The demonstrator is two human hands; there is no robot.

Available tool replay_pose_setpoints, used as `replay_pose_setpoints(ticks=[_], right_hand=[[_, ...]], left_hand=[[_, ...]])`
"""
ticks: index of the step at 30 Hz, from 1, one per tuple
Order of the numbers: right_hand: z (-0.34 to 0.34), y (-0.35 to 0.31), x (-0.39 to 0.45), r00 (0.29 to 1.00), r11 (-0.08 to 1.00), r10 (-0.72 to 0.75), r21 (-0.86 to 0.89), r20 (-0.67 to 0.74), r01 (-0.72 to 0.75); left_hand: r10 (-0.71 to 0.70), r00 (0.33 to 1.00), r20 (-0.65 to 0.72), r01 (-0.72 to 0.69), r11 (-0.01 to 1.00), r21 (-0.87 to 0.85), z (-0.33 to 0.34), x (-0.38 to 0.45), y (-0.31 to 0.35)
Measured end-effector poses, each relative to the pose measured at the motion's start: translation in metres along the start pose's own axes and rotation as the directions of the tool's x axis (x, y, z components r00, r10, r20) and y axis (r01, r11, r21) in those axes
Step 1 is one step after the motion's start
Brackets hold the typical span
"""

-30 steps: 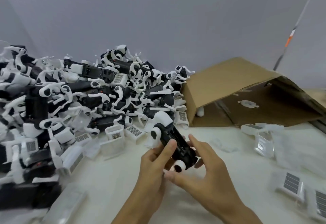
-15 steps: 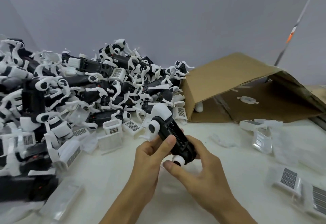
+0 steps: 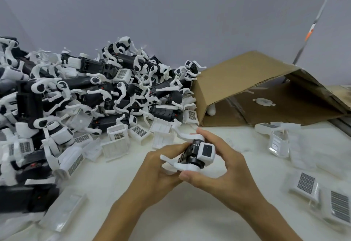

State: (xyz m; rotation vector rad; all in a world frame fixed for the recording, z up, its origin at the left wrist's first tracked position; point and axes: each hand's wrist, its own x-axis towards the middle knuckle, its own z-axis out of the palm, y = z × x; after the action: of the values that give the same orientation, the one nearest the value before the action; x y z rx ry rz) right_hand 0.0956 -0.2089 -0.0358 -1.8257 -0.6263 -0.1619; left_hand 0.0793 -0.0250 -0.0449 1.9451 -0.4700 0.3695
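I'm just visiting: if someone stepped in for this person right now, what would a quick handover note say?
The left hand grips the black-and-white gadget from the left; right hand holds its white end, above the table.
Pile of like gadgets lies left, loose white caps right, cardboard box behind.
Done: one gadget in hand. Left: finish it; whether the pile is finished cannot be told.

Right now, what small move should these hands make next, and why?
Probably lay the gadget on the pile to the left: left hand and right hand both grip it, and its white arms stick out like those there.
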Motion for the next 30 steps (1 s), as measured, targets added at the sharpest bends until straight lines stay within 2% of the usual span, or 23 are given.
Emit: replay_pose_setpoints(ticks=[6, 10, 12, 15, 17, 20, 22, 23, 24, 25, 26, 27, 28, 29, 30], right_hand=[[0.0, -0.004, 0.0, 0.993, 0.995, -0.057, -0.082, -0.104, 0.049], [0.002, -0.004, 0.0, 0.998, 0.998, 0.056, -0.012, -0.012, -0.056], [0.005, -0.004, 0.0, 0.997, 0.996, 0.067, -0.056, -0.032, -0.069], [0.006, -0.004, 0.001, 0.975, 0.994, 0.088, -0.049, -0.202, -0.099], [0.007, -0.004, 0.002, 0.937, 0.982, 0.185, 0.027, -0.295, -0.186], [0.006, -0.002, 0.007, 0.901, 0.957, 0.286, 0.059, -0.326, -0.283], [0.005, -0.003, 0.008, 0.918, 0.963, 0.269, 0.081, -0.292, -0.257], [0.005, -0.003, 0.009, 0.934, 0.971, 0.24, 0.088, -0.265, -0.224], [0.005, -0.004, 0.009, 0.948, 0.977, 0.21, 0.091, -0.238, -0.193], [0.004, -0.006, 0.008, 0.96, 0.981, 0.186, 0.09, -0.209, -0.17], [0.004, -0.007, 0.008, 0.968, 0.983, 0.173, 0.084, -0.18, -0.16], [0.004, -0.007, 0.008, 0.974, 0.984, 0.173, 0.074, -0.149, -0.163], [0.005, -0.007, 0.007, 0.978, 0.984, 0.177, 0.059, -0.113, -0.171], [0.005, -0.007, 0.006, 0.982, 0.984, 0.175, 0.04, -0.068, -0.173], [0.007, -0.007, 0.004, 0.988, 0.988, 0.156, 0.019, -0.024, -0.155]], left_hand=[[-0.073, 0.996, 0.044, 0.072, 0.997, 0.017, 0.004, -0.002, -0.004], [-0.102, 0.995, -0.008, 0.102, 0.995, 0.017, 0.007, -0.005, -0.009], [-0.117, 0.992, -0.046, 0.12, 0.991, 0.065, 0.009, -0.007, -0.009], [-0.034, 0.987, -0.155, 0.085, 0.937, 0.338, 0.015, -0.009, -0.008], [0.075, 0.966, -0.248, 0.053, 0.881, 0.471, 0.023, -0.005, -0.006], [0.302, 0.898, -0.321, -0.06, 0.804, 0.591, 0.034, -0.001, -0.005], [0.315, 0.876, -0.364, -0.06, 0.822, 0.567, 0.036, 0.0, -0.004], [0.249, 0.877, -0.411, -0.017, 0.871, 0.491, 0.035, -0.001, -0.003], [0.136, 0.872, -0.47, 0.039, 0.938, 0.344, 0.032, -0.001, -0.001], [-0.01, 0.852, -0.523, 0.091, 0.988, 0.128, 0.029, 0.0, 0.002], [-0.187, 0.816, -0.547, 0.136, 0.982, -0.132, 0.024, 0.001, 0.004], [-0.367, 0.771, -0.521, 0.163, 0.904, -0.396, 0.019, 0.003, 0.005], [-0.524, 0.734, -0.431, 0.176, 0.761, -0.625, 0.014, 0.006, 0.004], [-0.625, 0.724, -0.291, 0.18, 0.578, -0.796, 0.01, 0.009, 0.005], [-0.673, 0.722, -0.159, 0.181, 0.406, -0.896, 0.008, 0.01, 0.005]])
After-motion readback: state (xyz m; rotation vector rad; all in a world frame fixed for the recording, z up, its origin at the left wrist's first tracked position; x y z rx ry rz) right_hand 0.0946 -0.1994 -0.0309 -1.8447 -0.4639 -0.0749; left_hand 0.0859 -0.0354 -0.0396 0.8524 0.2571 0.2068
